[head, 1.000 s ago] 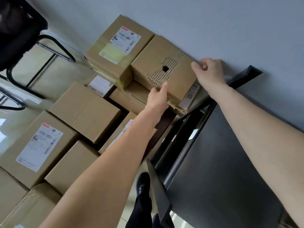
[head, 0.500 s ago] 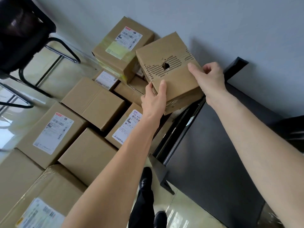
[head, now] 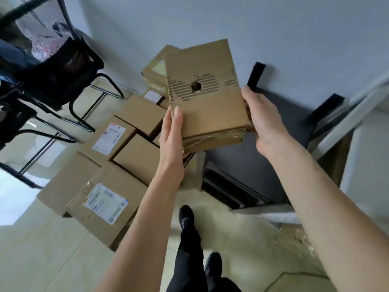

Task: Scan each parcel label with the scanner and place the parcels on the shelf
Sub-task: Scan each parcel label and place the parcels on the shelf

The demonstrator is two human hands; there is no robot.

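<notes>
Both hands clamp one cardboard parcel (head: 207, 102) by its opposite side edges, lifted in the air.

Left hand (head: 171, 140) flat against the left edge, thumb on top face; right hand (head: 264, 121) cupping the right edge. Top face torn, corrugation exposed around a small hole; no label visible on it. Parcel sits above the dark shelf (head: 263, 157), near the wall. Stacked boxes (head: 117, 165) lie on the floor to the left, some labelled. Black chair (head: 52, 70) beyond them.

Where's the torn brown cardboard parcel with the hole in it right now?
In the head view, the torn brown cardboard parcel is centre frame, held up between the left hand and right hand, above the floor boxes and beside the black shelf.
</notes>
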